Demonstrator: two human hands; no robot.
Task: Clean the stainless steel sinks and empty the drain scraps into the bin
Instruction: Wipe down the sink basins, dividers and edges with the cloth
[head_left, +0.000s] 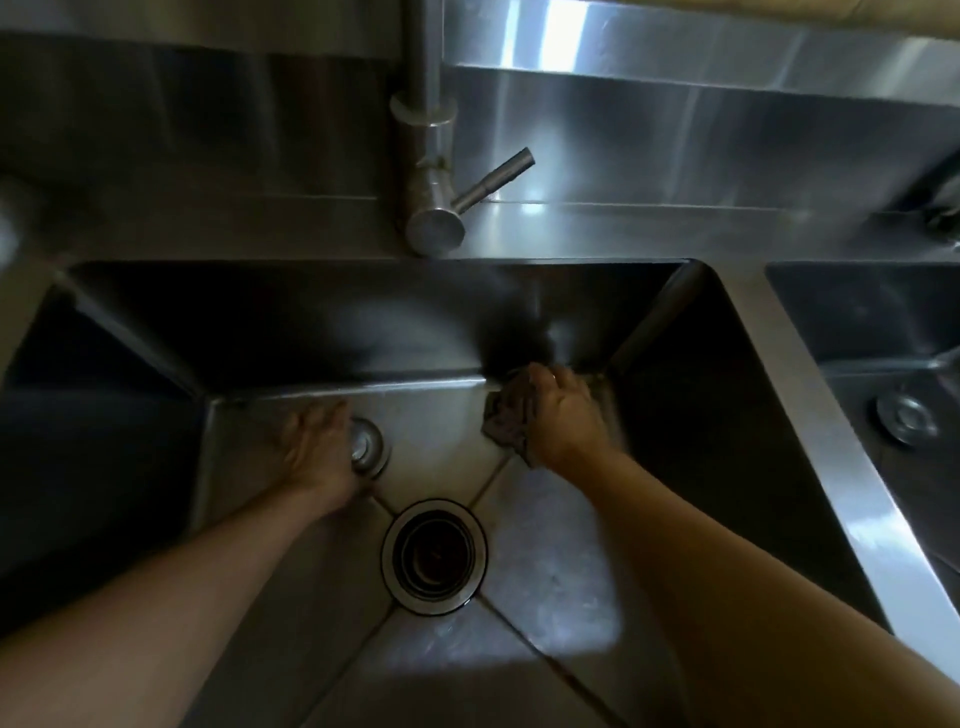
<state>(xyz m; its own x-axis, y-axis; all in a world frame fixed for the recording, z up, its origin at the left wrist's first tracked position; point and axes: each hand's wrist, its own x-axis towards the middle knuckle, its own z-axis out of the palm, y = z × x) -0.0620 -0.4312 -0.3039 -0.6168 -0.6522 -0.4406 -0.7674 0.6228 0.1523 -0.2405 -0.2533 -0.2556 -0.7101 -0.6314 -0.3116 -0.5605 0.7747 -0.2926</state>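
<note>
Head view: both hands were down in the main sink, drain open.

Right hand had its fingers curled round a dark cloth, pressing it on the sink floor at the far right corner, against the back wall. Left hand lay on the floor by the far left, fingers roughly straight, touching a round metal strainer plug that sat out of its seat; whether it gripped the plug, I could not tell. Drain opening sat mid-floor between the 2 forearms, uncovered, dark inside. Faucet stood on the back ledge, lever angled right. A 2nd sink lay to the right across a divider, its own drain fitting in place.
</note>
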